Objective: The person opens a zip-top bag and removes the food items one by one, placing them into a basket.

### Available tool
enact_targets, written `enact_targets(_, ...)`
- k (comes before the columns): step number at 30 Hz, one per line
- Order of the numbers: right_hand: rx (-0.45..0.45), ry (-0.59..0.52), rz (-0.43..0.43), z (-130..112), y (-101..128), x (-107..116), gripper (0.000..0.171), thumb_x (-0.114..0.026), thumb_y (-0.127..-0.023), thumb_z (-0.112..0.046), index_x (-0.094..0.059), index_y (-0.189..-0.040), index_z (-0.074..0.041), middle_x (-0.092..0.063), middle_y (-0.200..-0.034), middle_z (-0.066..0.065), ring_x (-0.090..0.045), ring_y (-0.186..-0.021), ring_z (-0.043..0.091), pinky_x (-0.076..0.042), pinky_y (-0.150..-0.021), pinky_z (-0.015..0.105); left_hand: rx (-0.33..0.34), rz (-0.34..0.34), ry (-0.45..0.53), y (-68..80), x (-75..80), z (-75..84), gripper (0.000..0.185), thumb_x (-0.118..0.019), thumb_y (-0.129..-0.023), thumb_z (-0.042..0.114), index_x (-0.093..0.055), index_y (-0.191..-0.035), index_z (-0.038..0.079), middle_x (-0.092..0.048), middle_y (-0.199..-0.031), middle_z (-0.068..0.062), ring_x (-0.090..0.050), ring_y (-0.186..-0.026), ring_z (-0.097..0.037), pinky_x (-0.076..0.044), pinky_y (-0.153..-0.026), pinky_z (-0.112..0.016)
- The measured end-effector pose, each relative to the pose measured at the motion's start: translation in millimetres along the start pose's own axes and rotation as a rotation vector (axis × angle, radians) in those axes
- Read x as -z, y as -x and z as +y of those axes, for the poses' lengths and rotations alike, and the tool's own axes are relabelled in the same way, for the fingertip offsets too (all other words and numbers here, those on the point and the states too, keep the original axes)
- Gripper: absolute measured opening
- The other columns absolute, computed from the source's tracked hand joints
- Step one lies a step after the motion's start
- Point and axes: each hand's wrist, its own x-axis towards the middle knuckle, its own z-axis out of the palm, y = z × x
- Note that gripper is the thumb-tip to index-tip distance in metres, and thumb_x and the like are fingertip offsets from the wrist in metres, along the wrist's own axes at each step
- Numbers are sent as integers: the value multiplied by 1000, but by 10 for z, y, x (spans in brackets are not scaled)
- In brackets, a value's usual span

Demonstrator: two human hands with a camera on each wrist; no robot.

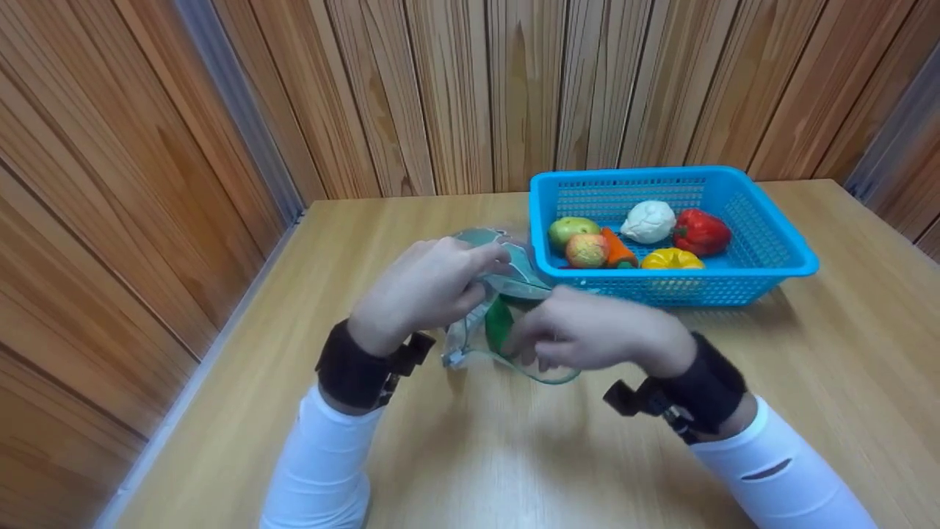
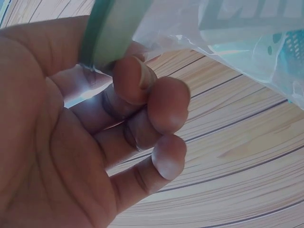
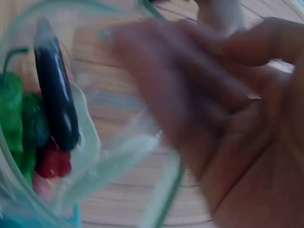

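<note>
My left hand (image 1: 433, 283) grips the green-edged strap (image 2: 107, 35) of a clear plastic bag (image 1: 507, 257), with thumb and index finger at it. My right hand (image 1: 587, 327) is over the near side of the bag, fingers bent and blurred, nothing visible between them. The bag's hanging strap (image 1: 547, 380) loops below those fingers. Inside the bag, in the right wrist view, lie a dark eggplant (image 3: 57, 95), a long green pepper (image 3: 10, 111), a dark green vegetable (image 3: 35, 121) and something red (image 3: 53, 160). One green piece (image 1: 499, 323) shows beside the right fingertips in the head view.
A blue basket (image 1: 782, 253) stands behind the bag to the right. It holds a white cabbage-like piece (image 1: 649, 222), a red pepper (image 1: 701, 232), a yellow pumpkin-like piece (image 1: 671, 258), a carrot (image 1: 617, 248) and round fruits (image 1: 587, 250). Wood-panelled walls (image 1: 440, 95) enclose the table (image 1: 330, 242).
</note>
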Motion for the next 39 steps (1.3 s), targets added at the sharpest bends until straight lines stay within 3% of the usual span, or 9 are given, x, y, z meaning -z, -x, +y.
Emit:
enact_targets(2,-108,99,-102,9,-84,-138,25,-57,-96,-11,-72,-117,-10,-70,-88,-1,-59,-62,7,-51,-62,20,-3,5,-2,3,-8,-3,34,-56,-92,3,-66,-123,14,-64,-76,0,-45,-53,-13,-40,-53,-22)
enact_targets(7,-200,344,-142,166,-225,-417,17,-57,-97,-11,-68,-110,-10,-56,-74,0,-54,-63,15,-44,-56,21,-27,33,-4,13,-31,-5,35,-56,-90,1,-66,-122,13,-71,-85,0,-46,-55,-12,-43,-54,-22)
enact_targets(14,-429,365,-241,254,-280,-456,18,-57,-99,-18,-69,-113,-14,-50,-71,1,-52,-63,19,-44,-55,27,-23,22,-9,-5,-2,9,35,-57,-91,3,-66,-124,13,-68,-80,0,-46,-53,-12,-43,-54,-22)
enact_targets(19,-525,351,-297,266,-313,-448,14,-57,-99,-21,-65,-95,-11,-51,-64,2,-52,-53,20,-45,-52,29,-14,14,-5,-3,-1,1,32,-58,-92,5,-65,-122,13,-69,-84,0,-49,-56,-12,-46,-58,-21)
enact_targets(24,-590,290,-282,276,-313,-406,25,-54,-100,-27,-62,-82,-12,-51,-62,1,-51,-50,18,-44,-50,28,-6,8,4,0,0,1,32,-58,-93,5,-65,-123,13,-71,-88,-1,-50,-56,-11,-47,-58,-21)
enact_targets(28,-547,189,-171,287,-258,-325,33,-58,-98,-30,-61,-69,-15,-46,-57,-3,-45,-47,15,-37,-48,26,-10,17,-3,-1,4,6,32,-57,-92,4,-66,-122,12,-74,-96,-1,-48,-55,-12,-46,-57,-21)
enact_targets(33,-286,232,31,288,-195,-267,36,-67,-91,-18,-53,-58,-15,-35,-52,-8,-36,-43,10,-27,-46,22,-22,33,-12,-1,3,7,34,-56,-90,2,-67,-121,13,-74,-94,-1,-47,-56,-12,-45,-56,-22)
enact_targets(36,-183,273,129,235,-196,-253,27,-69,-86,-5,-56,-63,-11,-38,-59,-7,-39,-49,9,-29,-49,20,-28,46,-12,7,2,1,35,-56,-90,1,-67,-120,14,-74,-97,0,-48,-58,-11,-46,-59,-22)
enact_targets(39,-143,288,186,141,-190,-201,14,-71,-85,-1,-64,-75,-9,-49,-67,-3,-50,-60,11,-41,-56,18,-25,53,0,16,5,-11,35,-56,-90,2,-67,-120,14,-74,-94,0,-48,-58,-11,-45,-58,-22)
